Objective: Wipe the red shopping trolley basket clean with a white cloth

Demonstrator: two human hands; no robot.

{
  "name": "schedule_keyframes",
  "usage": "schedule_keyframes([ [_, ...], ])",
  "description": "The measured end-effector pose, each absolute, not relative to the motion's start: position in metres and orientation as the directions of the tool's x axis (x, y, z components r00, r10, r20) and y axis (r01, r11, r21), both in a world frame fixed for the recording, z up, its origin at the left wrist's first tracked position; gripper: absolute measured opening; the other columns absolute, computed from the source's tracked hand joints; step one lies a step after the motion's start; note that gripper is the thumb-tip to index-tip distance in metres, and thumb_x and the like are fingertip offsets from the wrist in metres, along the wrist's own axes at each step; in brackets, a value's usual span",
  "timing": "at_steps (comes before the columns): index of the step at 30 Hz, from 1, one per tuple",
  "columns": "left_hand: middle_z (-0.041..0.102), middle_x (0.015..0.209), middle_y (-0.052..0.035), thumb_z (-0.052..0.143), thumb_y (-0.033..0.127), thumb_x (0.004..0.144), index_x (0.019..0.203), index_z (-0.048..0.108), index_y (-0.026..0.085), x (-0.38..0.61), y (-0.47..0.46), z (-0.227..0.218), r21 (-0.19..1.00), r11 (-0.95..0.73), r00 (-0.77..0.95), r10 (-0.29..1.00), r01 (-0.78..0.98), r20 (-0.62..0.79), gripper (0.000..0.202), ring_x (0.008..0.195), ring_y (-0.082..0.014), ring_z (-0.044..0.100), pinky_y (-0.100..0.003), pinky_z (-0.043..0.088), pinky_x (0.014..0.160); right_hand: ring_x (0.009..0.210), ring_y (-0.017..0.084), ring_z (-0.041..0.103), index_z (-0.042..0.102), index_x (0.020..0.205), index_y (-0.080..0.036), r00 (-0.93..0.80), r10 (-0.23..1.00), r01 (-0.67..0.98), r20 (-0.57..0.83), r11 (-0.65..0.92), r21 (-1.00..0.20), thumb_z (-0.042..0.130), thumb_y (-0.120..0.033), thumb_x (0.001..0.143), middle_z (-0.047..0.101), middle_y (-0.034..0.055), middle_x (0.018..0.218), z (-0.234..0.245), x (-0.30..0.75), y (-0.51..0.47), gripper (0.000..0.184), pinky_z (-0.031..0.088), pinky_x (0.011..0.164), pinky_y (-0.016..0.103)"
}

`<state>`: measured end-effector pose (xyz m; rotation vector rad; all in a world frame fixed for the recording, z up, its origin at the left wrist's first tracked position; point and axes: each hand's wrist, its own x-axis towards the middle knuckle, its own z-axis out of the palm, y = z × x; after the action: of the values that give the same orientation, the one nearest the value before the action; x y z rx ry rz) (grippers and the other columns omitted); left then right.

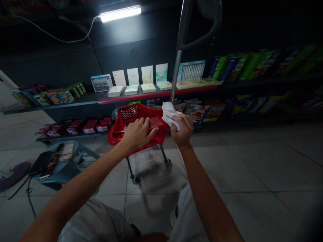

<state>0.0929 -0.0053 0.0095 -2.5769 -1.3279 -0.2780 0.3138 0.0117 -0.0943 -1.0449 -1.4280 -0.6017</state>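
A red plastic shopping basket (121,129) on small wheels stands on the tiled floor in front of me, with a grey metal pull handle (176,64) rising from its far side. My left hand (137,132) grips the basket's near rim, fingers curled over it. My right hand (182,129) is closed around a crumpled white cloth (168,112), which presses against the basket's right edge at the base of the handle.
Low dark shelves (75,99) run along the wall with notepads, cards, paint sets and coloured packs. A grey-blue plastic stool (65,168) at the left holds a phone and a book. A cable trails on the floor beside it. My knees show at the bottom.
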Motion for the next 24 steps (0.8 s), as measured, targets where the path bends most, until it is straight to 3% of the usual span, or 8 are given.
schedule_keyframes([
  [4,0.069,0.120,-0.0152,0.032,0.064,0.105,0.140,0.055,0.017,0.069,-0.003,0.009,-0.135,-0.575,0.588,0.759,0.807,0.280,0.063,0.112,-0.0302,0.067,-0.036,0.050,0.081,0.107,0.028,0.064,0.070,0.101,-0.024,0.088,0.231,0.787,0.969,0.580,-0.210,0.054,-0.026,0.091,0.070,0.0082,0.107,-0.092,0.310,0.009,0.019,0.047,0.097,0.045],
  [10,0.072,0.125,-0.0135,0.041,0.061,0.103,0.142,0.058,0.017,0.019,0.017,0.008,-0.119,-0.657,0.658,0.692,0.744,0.298,0.061,0.112,-0.0285,0.070,-0.037,0.053,0.089,0.106,0.028,0.064,0.070,0.101,-0.023,0.150,0.282,0.656,0.948,0.689,-0.309,0.054,-0.032,0.094,0.069,0.0079,0.105,-0.092,0.299,0.009,0.019,0.051,0.095,0.044],
  [15,0.072,0.130,-0.0131,0.043,0.061,0.101,0.138,0.063,0.016,-0.023,0.034,0.008,-0.037,-0.708,0.678,0.659,0.706,0.325,0.062,0.115,-0.0300,0.070,-0.040,0.054,0.096,0.106,0.026,0.065,0.068,0.107,-0.022,0.178,0.316,0.602,0.932,0.714,-0.357,0.052,-0.033,0.096,0.067,0.0091,0.108,-0.100,0.287,0.016,0.022,0.052,0.094,0.042],
  [20,0.076,0.123,-0.0112,0.043,0.060,0.100,0.128,0.068,0.018,-0.057,0.045,0.009,0.027,-0.693,0.647,0.686,0.721,0.332,0.056,0.106,-0.0298,0.073,-0.038,0.055,0.090,0.111,0.026,0.063,0.065,0.113,-0.022,0.238,0.335,0.544,0.912,0.731,-0.411,0.051,-0.036,0.097,0.065,0.0107,0.115,-0.114,0.269,0.026,0.025,0.052,0.098,0.042],
  [24,0.076,0.123,-0.0100,0.044,0.059,0.100,0.129,0.069,0.019,-0.084,0.054,0.009,0.068,-0.707,0.659,0.686,0.704,0.310,0.055,0.105,-0.0289,0.074,-0.035,0.054,0.090,0.113,0.025,0.063,0.062,0.119,-0.022,0.431,0.385,0.454,0.816,0.689,-0.565,0.049,-0.040,0.099,0.065,0.0105,0.116,-0.123,0.250,0.036,0.030,0.050,0.103,0.044],
])
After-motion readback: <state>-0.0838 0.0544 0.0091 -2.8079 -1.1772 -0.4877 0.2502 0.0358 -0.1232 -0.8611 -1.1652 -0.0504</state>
